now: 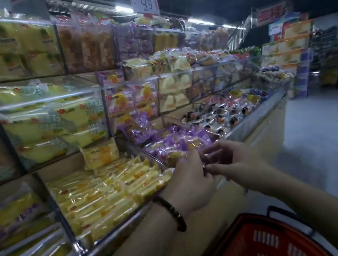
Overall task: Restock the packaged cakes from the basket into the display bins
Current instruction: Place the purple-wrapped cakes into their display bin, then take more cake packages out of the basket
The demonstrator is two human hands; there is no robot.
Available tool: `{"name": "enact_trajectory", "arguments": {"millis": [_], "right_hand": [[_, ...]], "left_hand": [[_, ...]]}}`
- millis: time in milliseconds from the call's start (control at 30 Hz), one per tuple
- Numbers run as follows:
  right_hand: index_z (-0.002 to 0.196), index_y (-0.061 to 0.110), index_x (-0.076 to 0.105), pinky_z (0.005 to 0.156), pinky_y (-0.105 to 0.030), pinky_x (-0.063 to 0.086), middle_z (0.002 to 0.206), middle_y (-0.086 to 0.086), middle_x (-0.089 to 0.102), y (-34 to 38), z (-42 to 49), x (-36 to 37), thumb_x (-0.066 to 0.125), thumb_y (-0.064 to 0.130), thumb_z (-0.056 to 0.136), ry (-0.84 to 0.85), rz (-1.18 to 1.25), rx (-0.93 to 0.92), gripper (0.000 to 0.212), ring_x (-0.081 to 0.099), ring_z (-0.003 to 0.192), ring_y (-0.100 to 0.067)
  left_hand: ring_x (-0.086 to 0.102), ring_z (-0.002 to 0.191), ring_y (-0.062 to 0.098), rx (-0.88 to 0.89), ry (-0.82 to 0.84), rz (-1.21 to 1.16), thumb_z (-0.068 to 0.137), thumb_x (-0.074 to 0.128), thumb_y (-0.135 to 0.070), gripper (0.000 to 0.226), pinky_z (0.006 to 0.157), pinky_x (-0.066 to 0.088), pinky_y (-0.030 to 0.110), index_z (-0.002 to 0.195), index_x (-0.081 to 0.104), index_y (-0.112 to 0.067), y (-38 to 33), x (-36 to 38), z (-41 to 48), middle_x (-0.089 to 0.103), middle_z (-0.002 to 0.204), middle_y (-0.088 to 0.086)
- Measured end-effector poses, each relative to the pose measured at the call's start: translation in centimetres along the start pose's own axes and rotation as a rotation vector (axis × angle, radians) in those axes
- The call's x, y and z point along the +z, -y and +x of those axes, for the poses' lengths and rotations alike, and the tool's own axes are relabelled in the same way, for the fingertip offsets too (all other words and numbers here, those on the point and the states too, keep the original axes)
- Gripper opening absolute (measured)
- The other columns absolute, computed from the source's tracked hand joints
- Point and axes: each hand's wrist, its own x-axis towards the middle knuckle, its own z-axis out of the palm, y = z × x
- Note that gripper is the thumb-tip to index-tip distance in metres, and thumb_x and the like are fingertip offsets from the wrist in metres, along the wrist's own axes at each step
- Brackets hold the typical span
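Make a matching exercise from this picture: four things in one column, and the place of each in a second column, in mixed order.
Things
1. red basket
2. price sign
3. beaded bracelet
4. purple-wrapped cakes

Places
A. on the wrist of the left hand
B. bottom right, below the arms
C. in a bin of the lowest row
D. at the top of the display

Pairs: 1-B, 2-D, 3-A, 4-C

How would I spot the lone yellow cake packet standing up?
Start at the lowest tier of the display shelves, at the yellow packets left of the purple packets. Behind them one yellow packet stands upright, facing out, while its neighbours lie in low rows.
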Motion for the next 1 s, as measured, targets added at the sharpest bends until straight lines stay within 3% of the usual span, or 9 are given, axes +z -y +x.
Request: {"name": "enact_trajectory", "arguments": {"millis": [100,267,333,433,567,667,767,933,1000], "right_hand": [[0.114,0.012,0.071,0.059,-0.020,0.052,0.092,-0.014,0.076,-4.9,-3.3,-0.1,0.082,0.001,0.086,-0.010,-0.025,0.085,0.032,0.071,0.074,-0.016],[0.112,0.022,0.072,0.080,-0.047,0.059,0.091,-0.008,0.077,-13.6,-8.3,0.0,0.085,0.022,0.084,0.002,-0.115,0.241,0.031,0.073,0.079,-0.017],[0.107,0.028,0.072,0.077,-0.044,0.059,0.088,0.000,0.075,-17.1,-10.3,0.1,0.084,0.030,0.087,0.036,-0.213,0.332,0.024,0.072,0.079,-0.012],[0.106,0.032,0.071,0.075,-0.040,0.061,0.086,0.005,0.074,-22.5,-13.6,0.8,0.084,0.035,0.084,0.062,-0.305,0.451,0.026,0.072,0.079,-0.012],[0.115,0.027,0.069,0.068,-0.020,0.049,0.094,0.009,0.070,-27.6,-17.0,1.8,0.083,0.033,0.086,0.199,-0.419,0.576,0.033,0.069,0.087,-0.012],[0.115,0.027,0.069,0.077,-0.027,0.049,0.102,0.008,0.066,-30.2,-18.1,1.6,0.083,0.039,0.084,0.208,-0.496,0.631,0.036,0.064,0.094,-0.013],[0.115,0.022,0.071,0.078,-0.028,0.044,0.097,0.008,0.061,-32.5,-17.9,1.0,0.083,0.035,0.087,0.205,-0.550,0.712,0.033,0.061,0.097,-0.017],[0.119,0.014,0.073,0.084,-0.031,0.052,0.115,-0.006,0.072,-34.9,-16.3,2.8,0.084,0.039,0.084,0.549,-0.722,0.849,0.045,0.067,0.109,-0.027],[0.120,0.015,0.072,0.091,-0.035,0.056,0.120,-0.009,0.071,-35.8,-15.6,4.1,0.087,0.046,0.078,0.686,-0.816,0.857,0.054,0.067,0.110,-0.029]], "left_hand": [[0.067,0.088,0.012,-0.062,0.100,-0.086,0.090,0.060,-0.041,0.025,0.074,0.058,0.037,0.109,0.048,-0.031,2.0,5.3,-1.9,0.070,0.100,-0.006],[0.059,0.079,0.008,-0.131,0.366,-0.097,0.099,0.062,-0.032,0.024,0.073,0.051,0.029,0.119,0.053,-0.022,5.6,13.1,-4.4,0.063,0.094,-0.008],[0.059,0.084,0.010,-0.143,0.454,-0.019,0.099,0.063,-0.032,0.027,0.074,0.049,0.025,0.121,0.055,-0.019,7.4,16.0,-5.1,0.063,0.099,-0.006],[0.065,0.110,0.022,-0.143,0.602,0.117,0.097,0.066,-0.035,0.038,0.091,0.052,0.030,0.129,0.058,-0.017,10.4,20.6,-5.8,0.068,0.120,0.003],[0.065,0.114,0.027,-0.110,0.737,0.192,0.095,0.068,-0.040,0.041,0.087,0.050,0.030,0.126,0.062,-0.015,13.1,26.0,-6.9,0.070,0.123,0.008],[0.066,0.112,0.030,-0.129,0.783,0.204,0.097,0.064,-0.043,0.039,0.086,0.050,0.032,0.123,0.065,-0.015,14.7,29.2,-7.5,0.071,0.123,0.011],[0.068,0.112,0.030,-0.107,0.881,0.257,0.095,0.064,-0.041,0.039,0.091,0.055,0.035,0.122,0.069,-0.014,15.9,31.7,-7.1,0.072,0.122,0.011],[0.069,0.110,0.032,-0.099,0.946,0.319,0.091,0.067,-0.026,0.028,0.082,0.052,0.029,0.114,0.069,-0.011,17.7,34.6,-6.8,0.073,0.117,0.013],[0.067,0.117,0.035,-0.090,0.980,0.373,0.090,0.069,-0.027,0.038,0.088,0.051,0.031,0.125,0.064,-0.015,19.1,35.5,-7.0,0.070,0.126,0.014]]}}
